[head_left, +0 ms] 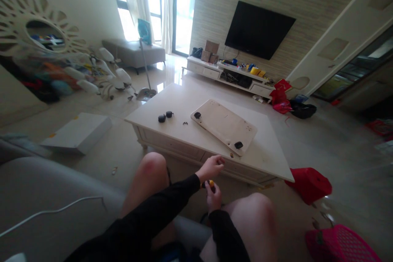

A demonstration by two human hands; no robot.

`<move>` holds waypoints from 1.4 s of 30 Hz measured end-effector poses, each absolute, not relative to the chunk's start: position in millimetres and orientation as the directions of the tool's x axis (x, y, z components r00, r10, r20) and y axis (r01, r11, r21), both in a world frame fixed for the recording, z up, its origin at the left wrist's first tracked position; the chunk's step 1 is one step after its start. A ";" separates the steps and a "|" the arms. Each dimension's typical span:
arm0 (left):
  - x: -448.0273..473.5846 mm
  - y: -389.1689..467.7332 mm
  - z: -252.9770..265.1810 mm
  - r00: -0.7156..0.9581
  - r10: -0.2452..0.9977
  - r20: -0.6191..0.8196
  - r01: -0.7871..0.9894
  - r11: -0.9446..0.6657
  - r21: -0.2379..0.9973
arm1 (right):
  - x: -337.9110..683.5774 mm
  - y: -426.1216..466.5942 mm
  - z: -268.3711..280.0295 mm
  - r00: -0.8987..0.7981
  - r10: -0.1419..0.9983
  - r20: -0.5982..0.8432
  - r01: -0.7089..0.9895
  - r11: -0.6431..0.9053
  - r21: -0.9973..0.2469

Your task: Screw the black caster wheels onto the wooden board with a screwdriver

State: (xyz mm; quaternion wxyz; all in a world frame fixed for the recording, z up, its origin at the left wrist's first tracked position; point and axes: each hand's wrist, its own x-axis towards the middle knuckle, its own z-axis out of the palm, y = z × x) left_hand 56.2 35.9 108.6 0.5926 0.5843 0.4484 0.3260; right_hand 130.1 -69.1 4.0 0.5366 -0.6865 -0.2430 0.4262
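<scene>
My right hand [214, 197] is closed around a small yellow-and-black tool [211, 184], most of which the fingers cover. Reaching across just above it, my left hand [211, 167] has its fingers curled together at the table's near edge; whatever they pinch is too small to make out. A pale rectangular board [224, 125] lies flat on the white table [153, 102], with a black caster-like fitting [197, 115] at its left end and another black fitting [238, 145] at its near right corner. Beside my left fingertips rests a tiny brownish piece [231, 155].
Two loose black fittings [162, 118] and some small dark bits [185, 123] lie on the table's left part. A white box [78, 133] is on the floor at left. Red stool [310, 184] and pink basket [344, 243] stand at right.
</scene>
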 end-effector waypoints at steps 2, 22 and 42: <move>58.4 55.2 125.0 0.463 0.877 -0.124 0.135 0.069 0.988 | 134.4 -66.3 20.0 0.566 0.779 -0.269 -0.060 -0.287 -0.956; 42.2 214.5 102.8 0.187 0.843 -0.504 0.091 0.496 0.864 | 368.9 126.5 147.2 0.763 0.643 -0.058 0.078 -0.181 -0.980; 104.6 221.8 78.3 -0.087 0.751 -0.655 -0.123 0.644 0.755 | 363.8 129.6 79.2 0.592 0.712 -0.377 0.286 -0.623 -0.728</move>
